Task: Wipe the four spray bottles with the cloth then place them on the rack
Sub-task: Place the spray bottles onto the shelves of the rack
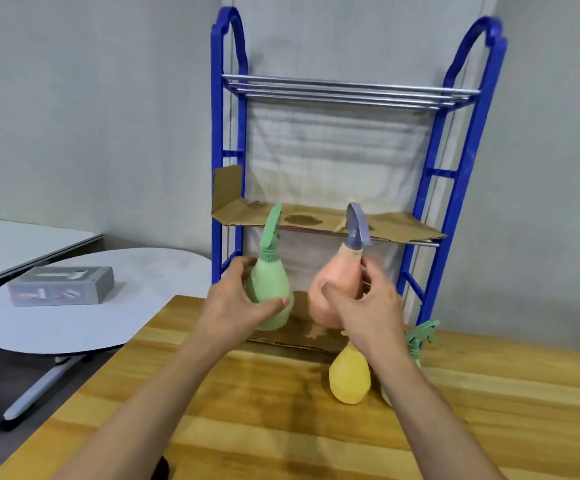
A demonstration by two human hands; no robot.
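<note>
Head view: left fingers [274, 304] grip pear-shaped green bottle [270, 284], right fingers [336, 294] pink bottle [340, 270].

I see a mint-green bottle [271, 292], a peach bottle [333, 289] with a grey-violet spray head [358, 230], a yellow bottle [349, 379], a bright blue rack [218, 133] with stained brown cardboard [403, 228], and a honey-streaked wooden counter [281, 427].

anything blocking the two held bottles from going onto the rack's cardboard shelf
Nothing visible does. The left hand holds the green bottle and the right hand the pink bottle in front of the rack; its middle cardboard shelf shows only stains, no objects.
</note>
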